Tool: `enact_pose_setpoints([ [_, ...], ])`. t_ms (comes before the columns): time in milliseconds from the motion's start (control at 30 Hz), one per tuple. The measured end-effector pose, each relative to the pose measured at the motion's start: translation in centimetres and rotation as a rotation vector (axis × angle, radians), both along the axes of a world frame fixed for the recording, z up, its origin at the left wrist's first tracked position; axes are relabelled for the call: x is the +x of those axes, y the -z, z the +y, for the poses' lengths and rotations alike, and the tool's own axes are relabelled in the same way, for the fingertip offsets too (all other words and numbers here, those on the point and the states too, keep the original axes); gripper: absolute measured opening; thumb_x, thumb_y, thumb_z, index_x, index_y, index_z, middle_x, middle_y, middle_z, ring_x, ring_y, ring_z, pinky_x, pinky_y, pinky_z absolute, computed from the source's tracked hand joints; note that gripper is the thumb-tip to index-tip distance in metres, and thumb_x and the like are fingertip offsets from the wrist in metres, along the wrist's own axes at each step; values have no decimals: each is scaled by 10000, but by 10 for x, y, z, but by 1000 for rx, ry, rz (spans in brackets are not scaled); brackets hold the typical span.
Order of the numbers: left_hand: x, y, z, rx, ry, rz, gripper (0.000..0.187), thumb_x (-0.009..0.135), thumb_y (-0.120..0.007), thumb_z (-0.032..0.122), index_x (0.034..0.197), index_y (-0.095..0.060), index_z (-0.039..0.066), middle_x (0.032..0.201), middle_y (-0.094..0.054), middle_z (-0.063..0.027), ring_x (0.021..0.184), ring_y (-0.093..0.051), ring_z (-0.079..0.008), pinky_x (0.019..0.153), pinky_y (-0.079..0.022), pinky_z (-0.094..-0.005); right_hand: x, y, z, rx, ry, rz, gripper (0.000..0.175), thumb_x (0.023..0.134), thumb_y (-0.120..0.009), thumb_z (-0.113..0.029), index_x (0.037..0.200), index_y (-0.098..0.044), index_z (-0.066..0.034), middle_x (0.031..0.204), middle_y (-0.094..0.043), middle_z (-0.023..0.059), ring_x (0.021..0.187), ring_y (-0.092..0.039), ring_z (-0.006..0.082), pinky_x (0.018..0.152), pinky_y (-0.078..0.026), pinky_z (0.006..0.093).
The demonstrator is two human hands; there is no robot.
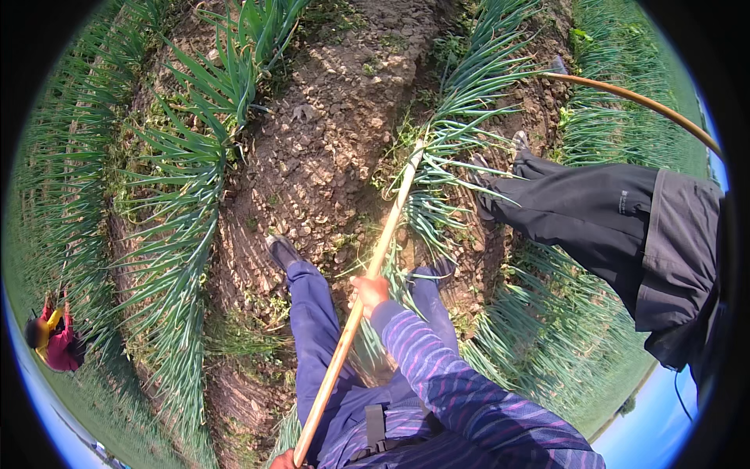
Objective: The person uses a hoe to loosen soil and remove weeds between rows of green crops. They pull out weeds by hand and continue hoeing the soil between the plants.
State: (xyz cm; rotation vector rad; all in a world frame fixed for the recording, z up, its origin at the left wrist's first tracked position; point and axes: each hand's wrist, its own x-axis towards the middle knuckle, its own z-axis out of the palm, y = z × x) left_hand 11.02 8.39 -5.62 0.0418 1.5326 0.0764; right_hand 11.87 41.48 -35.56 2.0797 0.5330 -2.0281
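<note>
My right hand (370, 291), at the end of a striped sleeve, is closed around the middle of a long wooden handle (391, 225). At the bottom rim, my left hand (284, 459) grips the same handle close to its near end and is partly cut off by the picture's edge. The handle slants away from me, and its far end goes in among the leaves of a row of onion plants (454, 149). Whatever is fixed to that end is hidden there. Bare, cloddy soil (328, 117) lies left of the handle, with small weeds (404, 135) near the row.
Another onion row (176, 234) runs along my left. Close on my right stands a person in dark trousers (580, 199), with a second wooden handle (633, 97) reaching into the plants. Farther off at left, another person (55, 340) bends over the field.
</note>
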Motion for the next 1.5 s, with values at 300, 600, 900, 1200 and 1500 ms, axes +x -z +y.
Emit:
enact_pose_setpoints([
  [300, -6, -32, -74, -279, 26, -150, 471, 705, -799, 365, 852, -550, -7, 691, -596, -142, 610, -577, -269, 623, -483, -363, 35, -72, -95, -281, 36, 85, 188, 802, -661, -40, 827, -480, 5, 666, -498, 85, 531, -547, 223, 483, -523, 411],
  [600, -13, 41, 41, 6, -227, -22, 425, 743, -791, 303, 911, -574, -22, 709, -581, -87, 666, -559, -174, 652, -478, -326, -12, -34, 75, 19, 258, 330, 162, 838, -643, -126, 880, -522, -27, 672, -484, 57, 542, -522, 206, 491, -506, 377],
  [900, -19, 162, 246, 441, -222, 197, 376, 777, -712, 212, 985, -514, -31, 763, -596, -215, 712, -612, -326, 658, -467, -390, -20, -5, 135, 298, -25, 215, 140, 844, -573, -76, 945, -485, -32, 680, -495, 32, 496, -492, 137, 411, -474, 311],
  [1200, -24, 56, 168, 291, 7, 287, 383, 805, -684, 294, 881, -457, -5, 665, -579, -278, 658, -599, -461, 570, -461, -485, -32, -7, 127, 195, 147, 285, 184, 847, -609, -74, 953, -474, -6, 698, -509, 66, 516, -507, 179, 436, -465, 334],
  [1500, 27, 49, 118, 166, 267, 301, 458, 780, -698, 362, 911, -442, 5, 655, -599, -251, 618, -607, -437, 559, -474, -508, 20, 12, 60, -15, 168, 147, 128, 848, -590, -80, 811, -468, -65, 594, -461, 18, 437, -459, 150, 388, -407, 312],
])
